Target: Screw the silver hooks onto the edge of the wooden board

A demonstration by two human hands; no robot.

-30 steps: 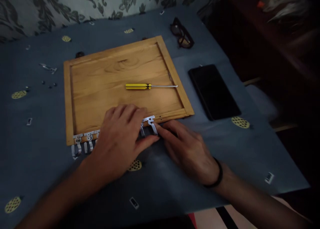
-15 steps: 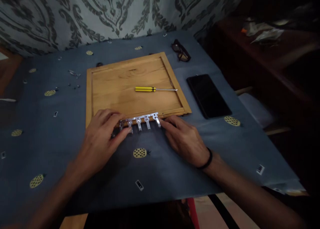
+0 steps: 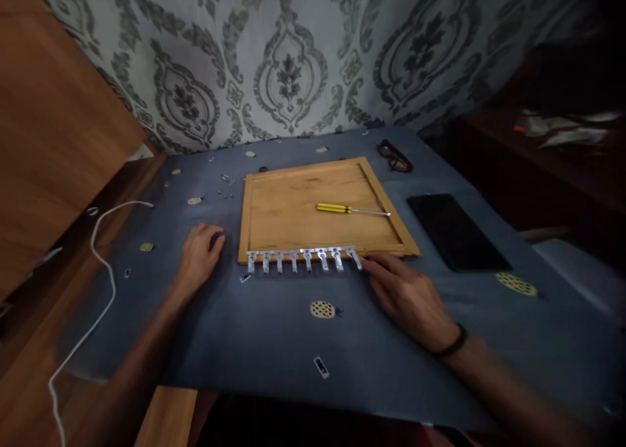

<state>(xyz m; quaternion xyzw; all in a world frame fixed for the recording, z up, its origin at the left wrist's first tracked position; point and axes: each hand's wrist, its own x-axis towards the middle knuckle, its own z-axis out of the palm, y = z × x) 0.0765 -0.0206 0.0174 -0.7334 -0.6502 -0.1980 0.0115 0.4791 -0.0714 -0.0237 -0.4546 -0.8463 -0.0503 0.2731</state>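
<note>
A silver metal hook rail (image 3: pixel 308 257) with several hooks pointing toward me lies along the near edge of a framed wooden board (image 3: pixel 298 209). At the rail's right end, my right hand (image 3: pixel 408 297) pinches the last hook. It wears a black wristband. My left hand (image 3: pixel 199 255) is off the rail, left of the board and low over the tablecloth. Its fingers are loosely curled, with a dark gap between thumb and forefinger and nothing visible in it. A yellow-handled screwdriver (image 3: pixel 337 208) rests on the board, its tip to the right.
Small screws (image 3: pixel 225 195) and a few metal bits (image 3: pixel 227 180) lie left of the board. A black tablet-like device (image 3: pixel 457 232) and dark glasses (image 3: pixel 395 157) are to the right. A white cable (image 3: pixel 110 264) runs along the left side; a patterned curtain (image 3: pixel 288 75) hangs behind.
My left hand has let go of the hook rail and moved left, uncovering its left end. My right hand stays at the right end. The view has tilted up and turned left.
</note>
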